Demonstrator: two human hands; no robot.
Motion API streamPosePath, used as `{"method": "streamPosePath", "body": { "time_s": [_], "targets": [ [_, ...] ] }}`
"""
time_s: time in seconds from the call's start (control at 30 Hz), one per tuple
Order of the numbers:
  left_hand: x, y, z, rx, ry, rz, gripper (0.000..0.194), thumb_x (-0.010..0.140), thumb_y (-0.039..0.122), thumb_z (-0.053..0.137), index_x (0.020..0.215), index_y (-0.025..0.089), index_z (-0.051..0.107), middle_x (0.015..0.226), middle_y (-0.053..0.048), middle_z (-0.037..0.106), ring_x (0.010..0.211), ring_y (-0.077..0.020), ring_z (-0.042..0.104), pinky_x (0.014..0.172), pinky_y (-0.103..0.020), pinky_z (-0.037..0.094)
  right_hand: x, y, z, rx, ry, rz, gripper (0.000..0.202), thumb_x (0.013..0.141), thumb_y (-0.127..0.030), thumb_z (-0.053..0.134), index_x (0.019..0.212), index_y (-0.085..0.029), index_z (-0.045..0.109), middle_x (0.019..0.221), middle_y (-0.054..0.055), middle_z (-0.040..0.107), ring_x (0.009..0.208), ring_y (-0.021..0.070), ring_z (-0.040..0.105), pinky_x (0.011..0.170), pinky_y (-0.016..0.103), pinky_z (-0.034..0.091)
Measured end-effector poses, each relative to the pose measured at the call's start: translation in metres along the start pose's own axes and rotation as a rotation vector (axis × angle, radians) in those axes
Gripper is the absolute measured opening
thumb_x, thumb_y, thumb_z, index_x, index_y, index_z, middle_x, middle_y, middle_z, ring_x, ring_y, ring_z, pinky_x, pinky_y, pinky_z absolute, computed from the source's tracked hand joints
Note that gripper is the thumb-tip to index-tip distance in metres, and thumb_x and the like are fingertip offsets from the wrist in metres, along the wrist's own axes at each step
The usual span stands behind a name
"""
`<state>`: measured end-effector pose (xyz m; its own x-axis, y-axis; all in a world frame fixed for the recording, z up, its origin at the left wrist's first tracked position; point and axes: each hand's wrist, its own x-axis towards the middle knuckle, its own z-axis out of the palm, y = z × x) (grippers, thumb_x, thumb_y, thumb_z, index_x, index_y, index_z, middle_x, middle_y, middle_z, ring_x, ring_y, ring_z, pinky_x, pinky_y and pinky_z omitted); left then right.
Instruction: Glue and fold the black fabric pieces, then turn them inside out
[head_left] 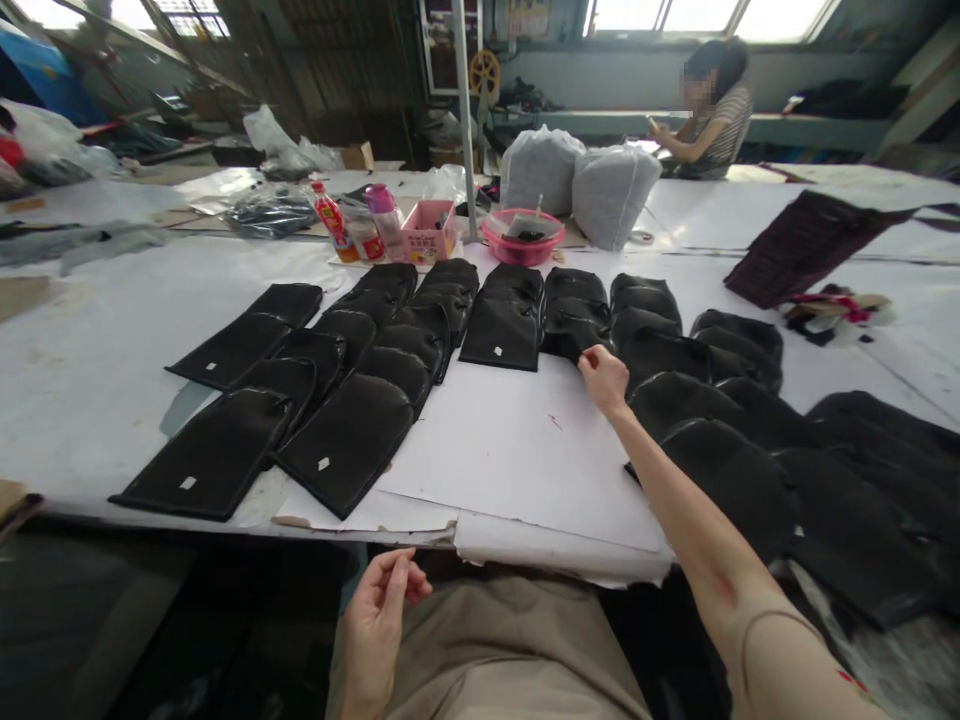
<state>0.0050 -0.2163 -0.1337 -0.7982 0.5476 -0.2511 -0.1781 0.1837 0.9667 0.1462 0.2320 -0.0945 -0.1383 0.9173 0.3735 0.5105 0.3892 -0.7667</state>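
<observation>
My right hand [604, 378] reaches over the table with its fingers pinched on the near edge of a black leather-like panel [564, 342]. That panel is the front one of an overlapping column, and its held edge is lifted slightly. My left hand [381, 610] is above my lap at the table's front edge, holding nothing, its fingers loosely curled and apart. To the left lie more columns of black panels [352, 435], several bearing a small white tag [324, 464]. Beside the held panel is another tagged black panel [499, 335]. Under my right forearm, further black panels [720, 480] overlap.
White sheets [517, 460] cover the table. Behind the panels stand a red-labelled bottle [334, 222], a purple-capped bottle [385, 222], a pink box [429, 232], a pink basin [523, 240] and stuffed pale bags [615, 195]. A dark bag [810, 245] lies right; a person [712, 115] sits beyond.
</observation>
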Motion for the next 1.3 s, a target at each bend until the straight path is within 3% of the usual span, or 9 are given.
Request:
{"method": "streamPosePath", "body": {
  "time_s": [0.23,0.33,0.43,0.57,0.7,0.83,0.93,1.07,1.3],
  "targets": [
    [-0.002,0.003,0.012,0.035,-0.079,0.002,0.035,0.088,0.050,0.066,0.098,0.017,0.066,0.074,-0.002,0.067,0.064,-0.0166,0.064,0.061,-0.026,0.054,0.063,0.016,-0.045,0.507,0.296,0.028,0.031,0.090,-0.050,0.040,0.091,-0.023,0.053,0.078,-0.002,0.052,0.075,0.0157,0.056,0.074,0.031,0.051],
    [-0.005,0.011,0.019,0.064,-0.136,0.009,0.033,0.090,0.049,0.065,0.098,0.017,0.066,0.074,-0.002,0.067,0.064,-0.0172,0.065,0.061,-0.027,0.053,0.061,0.018,-0.062,0.589,0.209,0.030,0.031,0.086,-0.054,0.046,0.088,-0.024,0.052,0.078,-0.002,0.052,0.073,0.0148,0.056,0.071,0.029,0.052],
    [-0.002,0.029,0.038,0.079,-0.247,-0.001,0.031,0.090,0.047,0.064,0.099,0.018,0.067,0.075,-0.002,0.068,0.066,-0.0181,0.067,0.063,-0.028,0.054,0.034,0.016,-0.064,0.505,0.052,0.024,0.026,0.078,-0.047,0.061,0.086,-0.022,0.057,0.071,-0.004,0.051,0.065,0.0131,0.053,0.064,0.026,0.050],
    [0.027,0.062,0.093,0.034,-0.480,-0.025,0.039,0.086,0.049,0.068,0.107,0.016,0.066,0.093,-0.008,0.073,0.084,-0.0218,0.072,0.072,-0.031,0.057,-0.010,0.009,-0.046,0.352,-0.081,-0.016,0.021,0.078,-0.040,0.064,0.084,-0.020,0.062,0.080,0.000,0.062,0.075,0.0156,0.059,0.071,0.028,0.052],
    [0.081,0.087,0.178,-0.145,-0.667,-0.070,0.059,0.078,0.049,0.077,0.121,0.013,0.059,0.113,-0.016,0.069,0.102,-0.0260,0.071,0.085,-0.037,0.059,-0.037,0.002,-0.032,0.196,-0.074,-0.059,0.014,0.086,-0.031,0.051,0.086,-0.020,0.060,0.106,0.008,0.063,0.099,0.0204,0.062,0.080,0.031,0.053],
    [0.122,0.098,0.265,-0.148,-0.618,-0.070,0.065,0.069,0.041,0.086,0.119,0.010,0.058,0.112,-0.016,0.069,0.097,-0.0236,0.071,0.081,-0.032,0.058,-0.054,-0.001,-0.027,0.011,-0.101,-0.097,0.015,0.091,-0.026,0.049,0.089,-0.020,0.063,0.107,0.008,0.062,0.100,0.0202,0.062,0.086,0.031,0.052],
    [0.137,0.100,0.313,-0.147,-0.605,-0.050,0.051,0.070,0.038,0.084,0.107,0.011,0.062,0.096,-0.011,0.072,0.085,-0.0197,0.070,0.074,-0.028,0.058,-0.063,-0.002,-0.028,-0.136,-0.158,-0.114,0.018,0.095,-0.026,0.049,0.096,-0.020,0.065,0.108,0.007,0.063,0.096,0.0193,0.063,0.085,0.029,0.049],
    [0.151,0.091,0.345,-0.137,-0.478,-0.041,0.025,0.076,0.031,0.075,0.088,0.013,0.062,0.081,-0.005,0.069,0.073,-0.0173,0.067,0.065,-0.028,0.060,-0.055,0.002,-0.042,-0.326,-0.293,-0.142,0.016,0.096,-0.025,0.054,0.096,-0.024,0.070,0.107,0.005,0.068,0.098,0.0205,0.061,0.083,0.027,0.046],
    [0.155,0.080,0.344,-0.122,-0.378,0.001,0.014,0.076,0.022,0.067,0.086,0.015,0.062,0.081,-0.004,0.068,0.067,-0.0166,0.066,0.062,-0.033,0.063,0.015,0.039,-0.076,-0.687,-0.248,0.017,0.032,0.096,-0.016,0.041,0.105,-0.014,0.072,0.116,0.019,0.068,0.113,0.0335,0.053,0.102,0.048,0.034]
  ]
}}
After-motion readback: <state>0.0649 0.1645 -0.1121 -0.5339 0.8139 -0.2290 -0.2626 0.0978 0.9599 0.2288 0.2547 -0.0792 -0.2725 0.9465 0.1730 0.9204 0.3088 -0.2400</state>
